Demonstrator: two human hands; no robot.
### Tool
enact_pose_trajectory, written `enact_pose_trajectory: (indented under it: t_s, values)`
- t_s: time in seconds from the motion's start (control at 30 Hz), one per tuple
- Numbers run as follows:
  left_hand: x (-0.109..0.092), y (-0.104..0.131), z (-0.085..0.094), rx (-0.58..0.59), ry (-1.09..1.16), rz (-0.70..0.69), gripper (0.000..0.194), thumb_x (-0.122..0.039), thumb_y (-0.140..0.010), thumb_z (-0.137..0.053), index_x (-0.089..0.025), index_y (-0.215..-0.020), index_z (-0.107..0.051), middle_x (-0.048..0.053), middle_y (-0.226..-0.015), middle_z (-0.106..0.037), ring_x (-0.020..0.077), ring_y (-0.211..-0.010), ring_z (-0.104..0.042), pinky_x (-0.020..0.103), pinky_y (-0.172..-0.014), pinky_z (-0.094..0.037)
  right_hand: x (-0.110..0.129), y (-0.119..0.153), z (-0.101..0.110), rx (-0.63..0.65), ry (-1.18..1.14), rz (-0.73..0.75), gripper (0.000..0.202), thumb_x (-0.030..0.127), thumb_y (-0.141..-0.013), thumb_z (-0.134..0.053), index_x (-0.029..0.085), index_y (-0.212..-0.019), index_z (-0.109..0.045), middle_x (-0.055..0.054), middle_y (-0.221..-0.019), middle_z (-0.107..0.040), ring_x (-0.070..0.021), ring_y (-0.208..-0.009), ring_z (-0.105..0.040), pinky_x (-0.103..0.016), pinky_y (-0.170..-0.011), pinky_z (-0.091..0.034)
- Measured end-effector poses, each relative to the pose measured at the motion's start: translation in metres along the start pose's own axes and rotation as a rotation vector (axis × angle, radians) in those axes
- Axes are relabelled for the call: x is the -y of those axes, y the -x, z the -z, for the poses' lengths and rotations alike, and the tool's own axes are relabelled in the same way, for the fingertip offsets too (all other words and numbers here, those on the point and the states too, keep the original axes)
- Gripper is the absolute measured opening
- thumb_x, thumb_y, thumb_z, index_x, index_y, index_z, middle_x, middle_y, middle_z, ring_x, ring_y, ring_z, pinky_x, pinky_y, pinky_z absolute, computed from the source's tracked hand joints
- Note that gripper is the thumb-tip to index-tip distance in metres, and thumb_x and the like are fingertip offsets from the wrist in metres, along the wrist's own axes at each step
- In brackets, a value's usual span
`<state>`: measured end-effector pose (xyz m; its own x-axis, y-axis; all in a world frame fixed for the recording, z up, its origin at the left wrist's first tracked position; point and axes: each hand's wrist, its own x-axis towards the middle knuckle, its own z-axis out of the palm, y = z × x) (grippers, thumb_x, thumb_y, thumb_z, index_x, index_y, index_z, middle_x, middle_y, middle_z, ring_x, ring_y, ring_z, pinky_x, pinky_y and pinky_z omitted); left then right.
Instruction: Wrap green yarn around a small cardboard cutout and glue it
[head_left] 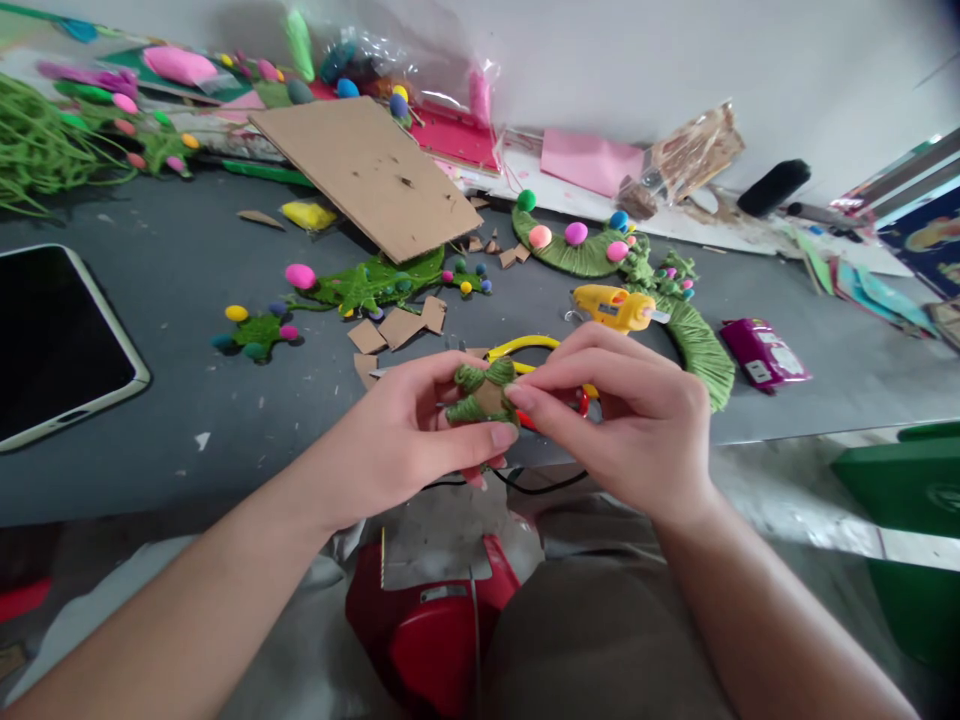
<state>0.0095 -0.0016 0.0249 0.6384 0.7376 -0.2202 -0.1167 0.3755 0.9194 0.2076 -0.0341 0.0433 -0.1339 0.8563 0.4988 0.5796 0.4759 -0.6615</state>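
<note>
My left hand (409, 430) holds a small cardboard shape (491, 400) between thumb and fingers, over the front edge of the table. Green yarn is wrapped around parts of the shape, and bare brown cardboard shows in its middle. At its right edge, my right hand (637, 420) pinches with thumb and forefinger; whether a strand of yarn is in that pinch cannot be made out. Behind the hands lies a tool with yellow loop handles (525, 343) and red parts, mostly hidden. Just beyond it is a yellow glue gun (611, 308).
A green yarn-wrapped ring (701, 350) with pompoms curves at the right, near a purple packet (765, 355). Cardboard scraps (401, 327), a cardboard sheet (367, 175) and a pompom-trimmed star (259, 335) lie behind. A phone (67, 340) and green yarn (45, 150) are left.
</note>
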Motion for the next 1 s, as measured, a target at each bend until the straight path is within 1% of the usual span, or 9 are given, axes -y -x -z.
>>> enact_pose_trajectory:
  t_s: [0.13,0.27,0.5,0.67,0.83,1.0]
  values:
    - [0.0019,-0.0026,-0.0006,-0.027,-0.023,0.015,0.023,-0.017,-0.078,-0.084,-0.021,-0.092,-0.066,-0.005,-0.075,-0.061,0.0104,-0.065,-0.062,0.018,-0.051,-0.056,0.0010,-0.0006,-0.0004,0.001,-0.002,0.012,0.005,0.019,-0.085,-0.080,0.024,-0.084,-0.078,0.000,-0.079,-0.067,-0.0095,-0.065,-0.057,-0.026,-0.056,-0.051]
    - [0.0032,-0.0042,-0.0012,-0.038,-0.065,0.028,0.020,-0.021,-0.081,-0.082,-0.020,-0.089,-0.063,-0.005,-0.070,-0.061,0.0096,-0.059,-0.058,0.019,-0.050,-0.053,-0.0003,-0.0013,-0.0007,0.009,0.005,-0.003,0.005,0.020,-0.085,-0.079,0.025,-0.084,-0.078,0.000,-0.078,-0.067,-0.0104,-0.063,-0.056,-0.026,-0.055,-0.051]
    - [0.0052,-0.0004,0.0005,-0.050,-0.131,0.025,0.018,-0.027,-0.083,-0.081,-0.021,-0.091,-0.066,-0.003,-0.076,-0.060,0.0103,-0.064,-0.057,0.021,-0.055,-0.049,-0.0034,-0.0003,0.0009,0.000,-0.007,-0.038,0.004,0.021,-0.085,-0.079,0.025,-0.085,-0.078,0.000,-0.078,-0.069,-0.0109,-0.063,-0.056,-0.027,-0.054,-0.051]
    - [0.0061,0.0009,0.0006,-0.015,-0.132,0.030,0.017,-0.029,-0.086,-0.078,-0.021,-0.089,-0.063,-0.004,-0.075,-0.057,0.0094,-0.064,-0.055,0.021,-0.056,-0.047,-0.0034,-0.0003,0.0004,-0.005,-0.025,-0.037,0.006,0.018,-0.085,-0.080,0.024,-0.085,-0.078,0.000,-0.079,-0.070,-0.0105,-0.064,-0.056,-0.027,-0.055,-0.050]
    - [0.0054,0.0021,0.0021,0.044,-0.147,0.041,0.015,-0.029,-0.089,-0.076,-0.022,-0.095,-0.064,-0.004,-0.076,-0.057,0.0093,-0.064,-0.053,0.021,-0.056,-0.047,-0.0028,-0.0014,-0.0012,0.005,-0.084,-0.053,0.006,0.018,-0.085,-0.080,0.023,-0.084,-0.077,-0.001,-0.078,-0.071,-0.0122,-0.067,-0.059,-0.029,-0.057,-0.050]
    - [0.0045,0.0038,0.0038,0.110,-0.073,0.034,0.014,-0.027,-0.090,-0.074,-0.021,-0.100,-0.066,-0.003,-0.074,-0.058,0.0076,-0.059,-0.053,0.019,-0.053,-0.045,-0.0012,-0.0011,-0.0019,0.000,-0.157,-0.067,0.006,0.018,-0.086,-0.078,0.022,-0.082,-0.076,-0.001,-0.077,-0.069,-0.0125,-0.067,-0.059,-0.029,-0.057,-0.049]
